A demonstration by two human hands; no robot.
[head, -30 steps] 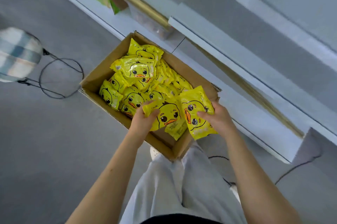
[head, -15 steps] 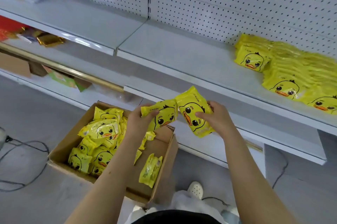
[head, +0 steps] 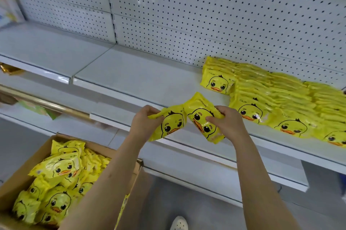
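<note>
In the lower left of the frame there's a cardboard box, open on top and stuffed with loose packets. They're all bright yellow with a cartoon duck face, jumbled any old way. Above it, along the left edge, a brass-coloured rail slants across in front of the lower shelving.

Moving to the middle, both arms come up from the bottom of the frame. The left hand has its fingers curled round the top corner of the left packet, with the thumb on the printed side. That packet tilts so its duck leans toward the centre. Right next to it, edge touching edge, is the right packet, tilted the other way, so the two make a sort of peak. The right hand grips this one, thumb across the front and fingers wrapped behind the upper edge. So both hands are closed on a packet, one each. Both packets sit mid-frame, in front of the white shelf at its front lip. I can't tell if they touch it.

Behind the shelf is a white pegboard. Over on the right of the shelf, the stacked packets lie in overlapping rows, duck faces showing at the front, running to the right edge. At the bottom centre, a white shoe pokes in.
</note>
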